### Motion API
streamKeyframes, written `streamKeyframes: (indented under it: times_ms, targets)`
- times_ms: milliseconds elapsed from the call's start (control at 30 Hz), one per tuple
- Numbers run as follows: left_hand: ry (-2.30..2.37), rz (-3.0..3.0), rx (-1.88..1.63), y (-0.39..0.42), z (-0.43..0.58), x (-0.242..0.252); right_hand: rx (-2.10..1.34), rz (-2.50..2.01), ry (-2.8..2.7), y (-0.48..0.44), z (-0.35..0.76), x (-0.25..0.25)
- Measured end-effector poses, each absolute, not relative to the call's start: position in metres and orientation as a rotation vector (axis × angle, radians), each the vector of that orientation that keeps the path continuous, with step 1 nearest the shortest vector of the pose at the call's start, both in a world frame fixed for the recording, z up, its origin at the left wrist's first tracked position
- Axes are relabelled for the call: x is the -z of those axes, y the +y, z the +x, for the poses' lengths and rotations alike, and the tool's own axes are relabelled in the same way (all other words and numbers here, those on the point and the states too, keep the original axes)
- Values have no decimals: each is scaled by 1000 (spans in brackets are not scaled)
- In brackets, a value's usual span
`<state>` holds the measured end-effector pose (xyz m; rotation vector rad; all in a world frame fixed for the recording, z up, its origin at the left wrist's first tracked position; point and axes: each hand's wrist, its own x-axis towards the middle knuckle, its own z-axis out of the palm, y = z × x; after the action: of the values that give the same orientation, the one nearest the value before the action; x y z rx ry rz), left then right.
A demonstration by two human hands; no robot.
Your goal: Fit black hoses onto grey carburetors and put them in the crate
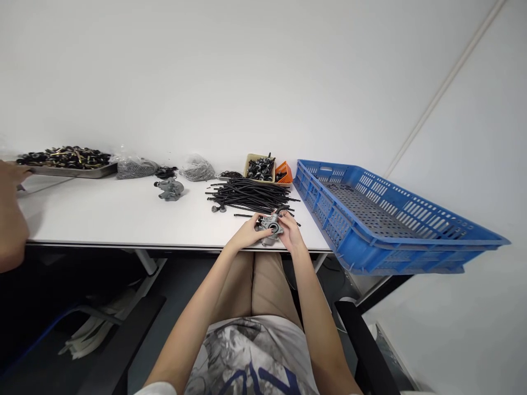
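A grey metal carburetor (272,224) is held just over the front edge of the table. My left hand (249,233) grips it from the left, thumb across its front and fingers behind. On the other side my right hand (291,230) is closed at its upper right, where a short curved black hose (281,209) shows by the fingertips. Whether that hose is joined to the carburetor cannot be made out. Right behind the hands lies a loose pile of black hoses (251,193). A second carburetor (170,189) rests on the table further left.
A large blue plastic crate (349,216) stands at the right, jutting past the table edge. Along the wall are a beige bin (247,164) of black parts, an orange basket (287,171), clear bags (197,167) and a metal tray (96,172). Another person's arm (10,219) reaches in at far left.
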<state>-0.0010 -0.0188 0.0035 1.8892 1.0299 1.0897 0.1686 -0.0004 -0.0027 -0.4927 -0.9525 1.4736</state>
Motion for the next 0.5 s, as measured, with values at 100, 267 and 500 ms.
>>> streamKeyframes:
  times_ms: [100,267,500]
  targets:
    - [1030,1875,-1087,-20,-1,-5,-1458,-525,-941,2,169,4]
    - [1010,1877,-1108,-22,1,-7,-1424,-528,-964,2,168,4]
    - [995,1863,-1105,-18,1,-3,-1441,-582,-981,2,167,3]
